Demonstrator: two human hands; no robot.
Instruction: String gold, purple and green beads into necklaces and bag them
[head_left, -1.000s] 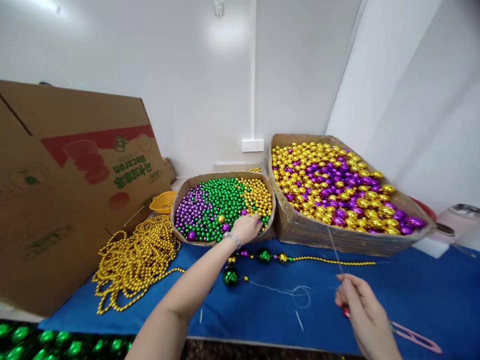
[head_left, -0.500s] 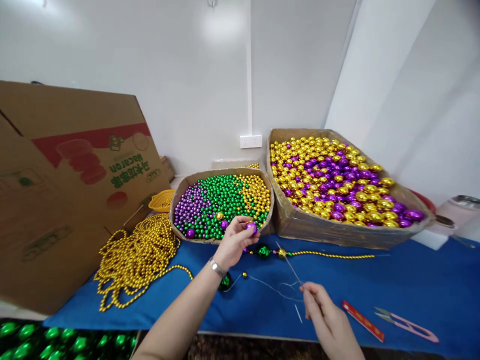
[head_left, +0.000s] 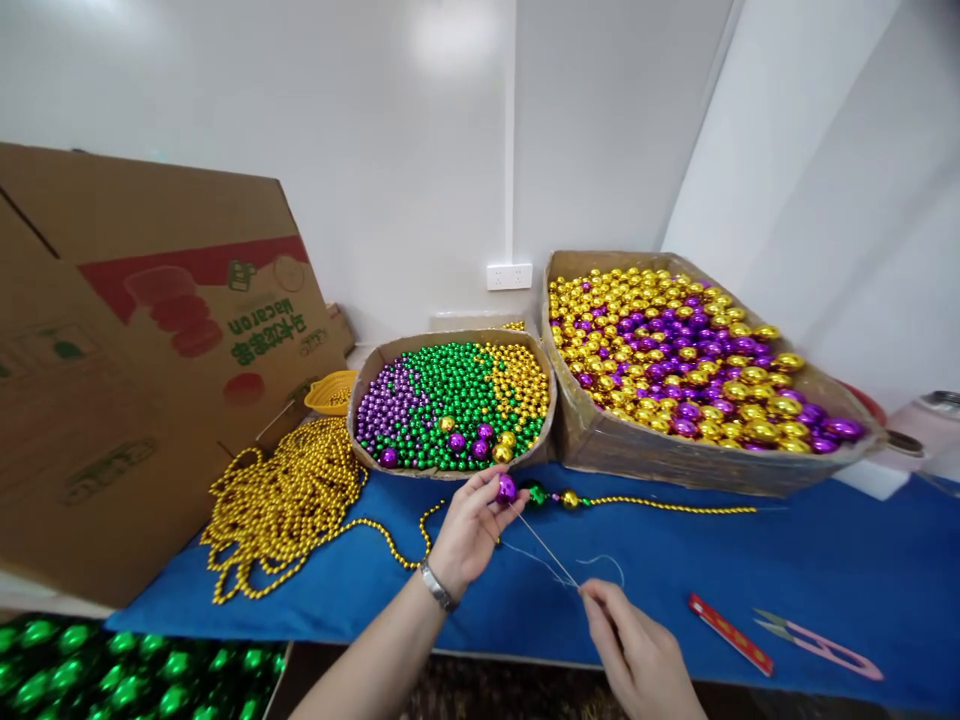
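Observation:
My left hand (head_left: 472,530), a metal-banded watch on its wrist, pinches a shiny purple bead (head_left: 507,489) in front of the small box. My right hand (head_left: 637,645) is closed on a long thin needle (head_left: 551,548), whose far end meets the purple bead; whether it is inside the hole I cannot tell. Pale thread (head_left: 611,562) curls on the blue cloth near the needle. Just behind the left fingers lies a strand with a green ball (head_left: 536,494), a gold ball (head_left: 570,498) and a run of small gold beads (head_left: 675,505).
A cardboard box (head_left: 450,470) holds small purple, green and gold beads; a bigger box (head_left: 675,470) holds gold and purple balls. Gold bead strings (head_left: 292,510) pile up at left, beside a large carton (head_left: 150,400). A red packet (head_left: 731,635) and pink thread snips (head_left: 821,645) lie at right.
My left hand has come down and away from the small box with the purple bead. The needle in my right hand now reaches that bead. Loose purple and gold balls in the box are uncovered.

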